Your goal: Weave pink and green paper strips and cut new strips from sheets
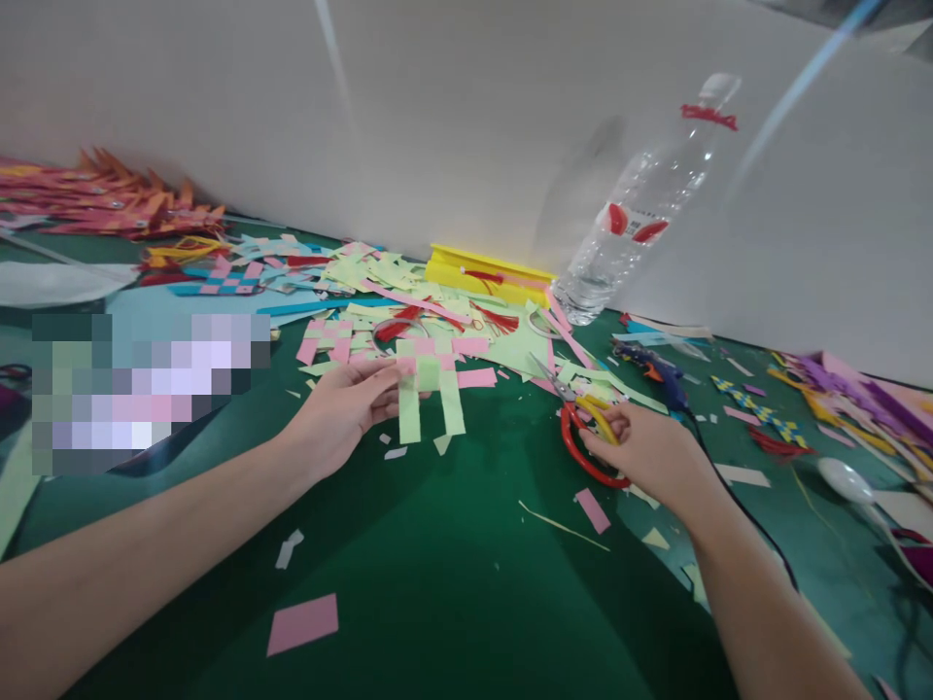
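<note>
My left hand (350,413) pinches the left edge of a woven paper piece (429,374) made of pale green and pink strips. Two green strip ends hang down from it, and pink ends stick out to the right. My right hand (641,442) is closed on a pair of scissors (583,423) with one red and one yellow handle loop; their blades point up and to the left, towards the paper heap. Another pink and green woven piece (326,340) lies just behind my left hand.
Paper scraps (379,272) are heaped along the grey wall beside a folded yellow strip (488,272). A plastic bottle (627,214) leans there. Orange-pink folded paper (131,199) is piled at far left; a dark blue tool (660,379) with a black cord and a white spoon (849,483) lie right.
</note>
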`<state>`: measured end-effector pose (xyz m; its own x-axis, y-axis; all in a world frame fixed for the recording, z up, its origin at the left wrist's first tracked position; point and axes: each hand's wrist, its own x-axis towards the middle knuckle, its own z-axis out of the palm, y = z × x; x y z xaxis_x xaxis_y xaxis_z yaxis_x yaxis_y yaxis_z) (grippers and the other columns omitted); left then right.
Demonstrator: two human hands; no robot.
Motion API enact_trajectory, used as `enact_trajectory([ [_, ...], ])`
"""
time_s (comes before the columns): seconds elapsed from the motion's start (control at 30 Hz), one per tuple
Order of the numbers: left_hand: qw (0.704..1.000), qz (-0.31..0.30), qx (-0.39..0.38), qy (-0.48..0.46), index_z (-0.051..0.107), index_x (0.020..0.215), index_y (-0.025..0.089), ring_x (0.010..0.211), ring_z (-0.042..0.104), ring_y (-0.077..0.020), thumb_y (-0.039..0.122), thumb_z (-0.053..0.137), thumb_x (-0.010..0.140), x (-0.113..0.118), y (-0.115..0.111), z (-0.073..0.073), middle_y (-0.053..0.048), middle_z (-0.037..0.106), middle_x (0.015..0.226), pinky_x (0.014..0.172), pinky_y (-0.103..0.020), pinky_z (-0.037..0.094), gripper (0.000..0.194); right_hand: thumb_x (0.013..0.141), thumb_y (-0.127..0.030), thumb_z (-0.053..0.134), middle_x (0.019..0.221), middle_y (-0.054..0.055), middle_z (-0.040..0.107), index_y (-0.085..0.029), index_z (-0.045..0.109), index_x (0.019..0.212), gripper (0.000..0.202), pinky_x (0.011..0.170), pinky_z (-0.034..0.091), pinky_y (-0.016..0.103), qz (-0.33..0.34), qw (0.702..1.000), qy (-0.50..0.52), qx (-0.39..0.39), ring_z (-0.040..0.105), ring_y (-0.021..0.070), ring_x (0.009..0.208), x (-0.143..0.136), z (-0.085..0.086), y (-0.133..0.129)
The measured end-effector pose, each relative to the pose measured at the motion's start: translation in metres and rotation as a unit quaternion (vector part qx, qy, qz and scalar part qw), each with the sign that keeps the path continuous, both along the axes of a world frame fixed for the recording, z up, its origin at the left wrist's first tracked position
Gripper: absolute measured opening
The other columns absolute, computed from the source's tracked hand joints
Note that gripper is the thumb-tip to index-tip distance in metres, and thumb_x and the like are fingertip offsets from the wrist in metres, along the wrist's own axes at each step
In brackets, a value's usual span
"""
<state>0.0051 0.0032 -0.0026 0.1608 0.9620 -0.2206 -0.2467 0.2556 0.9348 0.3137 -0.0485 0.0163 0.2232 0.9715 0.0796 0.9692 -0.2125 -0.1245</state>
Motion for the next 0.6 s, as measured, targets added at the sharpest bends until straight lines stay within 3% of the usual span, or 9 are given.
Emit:
enact_trajectory([
  [0.13,1.000,0.012,0.002,0.001,0.066,0.081,0.015,0.079,0.071,-0.0182,0.019,0.063,0.084,-0.001,0.002,-0.002,-0.007,0.072,0.085,0.069,-0.024,0.058,0.005,0.065,-0.050,0.065,0.064,0.003,0.067,-0.021,0.063,0.079,0.032,0.054,0.047,0.032,-0.005,0.991,0.120,0.057,0.064,0.0215,0.060,-0.002,0.000,-0.001],
  [0.3,1.000,0.023,0.014,0.004,0.066,0.080,0.016,0.076,0.070,-0.0160,0.019,0.066,0.082,-0.003,0.004,-0.002,-0.005,0.071,0.081,0.068,-0.022,0.056,0.004,0.067,-0.043,0.068,0.091,0.010,0.069,-0.018,0.055,0.099,0.043,0.072,0.054,0.037,0.044,0.945,0.300,0.122,0.067,0.0225,0.080,-0.005,-0.010,0.000],
  [0.43,1.000,0.008,0.013,0.013,0.069,0.080,0.017,0.071,0.066,-0.0121,0.022,0.070,0.080,-0.004,0.002,-0.002,-0.002,0.068,0.073,0.063,-0.018,0.054,0.005,0.068,-0.039,0.067,0.103,0.011,0.066,-0.020,0.052,0.108,0.047,0.078,0.052,0.041,0.059,0.958,0.254,0.122,0.065,0.0258,0.090,-0.013,-0.012,-0.001],
  [0.6,0.999,-0.006,0.015,0.030,0.071,0.082,0.017,0.071,0.065,-0.0118,0.027,0.073,0.077,-0.001,-0.001,-0.001,-0.003,0.068,0.076,0.063,-0.018,0.053,0.011,0.070,-0.046,0.067,0.097,0.009,0.062,-0.021,0.050,0.102,0.044,0.070,0.049,0.037,0.118,0.972,0.165,0.123,0.060,0.0249,0.085,-0.024,-0.004,-0.007],
])
